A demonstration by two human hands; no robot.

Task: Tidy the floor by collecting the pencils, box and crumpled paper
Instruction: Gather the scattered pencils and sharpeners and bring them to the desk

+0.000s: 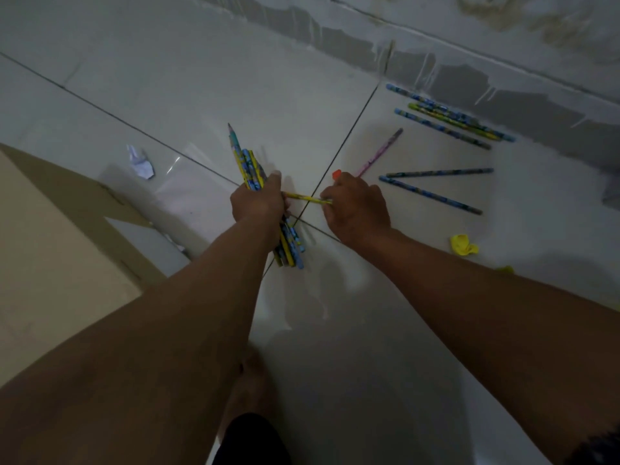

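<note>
My left hand (pixel 258 201) grips a bundle of several patterned pencils (pixel 246 161), their tips pointing away from me. My right hand (pixel 355 208) holds one yellow pencil (pixel 307 198) that spans across to the left hand. A pink pencil (pixel 380 152) lies just beyond the right hand, with an orange tip (pixel 336 174) showing at the fingers. Two dark pencils (pixel 436 172) lie on the tiles to the right, and several more pencils (pixel 449 117) rest by the wall. Crumpled white paper (pixel 141 162) sits on the floor at the left. A cardboard box (pixel 50 243) stands at the far left.
A clear plastic sheet (pixel 188 182) lies on the tiles near the paper. A yellow scrap (pixel 463 245) sits on the floor to the right of my right arm. The grey wall base (pixel 469 72) runs along the back. My foot (pixel 251 387) is below my arms.
</note>
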